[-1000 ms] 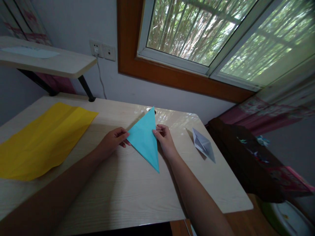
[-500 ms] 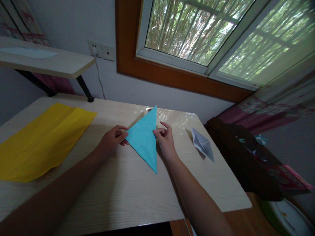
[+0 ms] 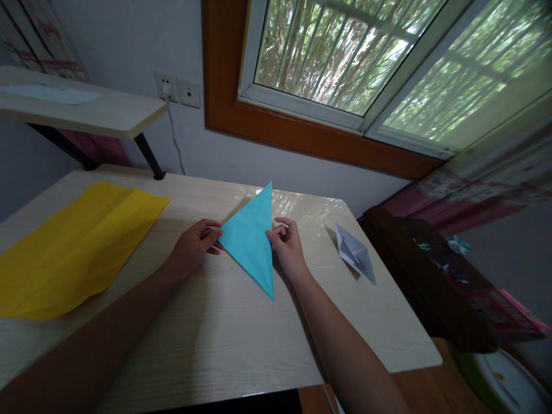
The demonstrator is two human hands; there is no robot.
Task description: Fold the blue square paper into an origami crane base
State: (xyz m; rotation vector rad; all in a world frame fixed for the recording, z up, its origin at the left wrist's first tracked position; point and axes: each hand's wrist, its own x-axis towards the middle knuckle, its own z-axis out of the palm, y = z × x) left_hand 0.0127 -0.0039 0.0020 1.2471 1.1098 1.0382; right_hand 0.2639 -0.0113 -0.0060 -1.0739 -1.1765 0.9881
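Both hands on a light-blue folded paper triangle (image 3: pixel 251 241), mid counter, slightly far of centre. Left hand (image 3: pixel 194 244) pinches the triangle's left corner, fingers curled narrow w/ thumb on top. Right hand (image 3: pixel 287 244) pinches the right edge near the middle, thumb + index closed on the paper, other fingers curled. Triangle's long point faces near, other tip points far toward the wall; can't tell if it's flat on the pale wood-grain counter (image 3: pixel 224 339) or lifted a bit. Large yellow creased paper sheet (image 3: pixel 73 244) lies flat at left, well apart from the hands. Small white folded paper shape (image 3: pixel 356 253) sits right of the right hand, near but not touching. Window w/ brown wooden frame (image 3: pixel 224 86) on the far wall.
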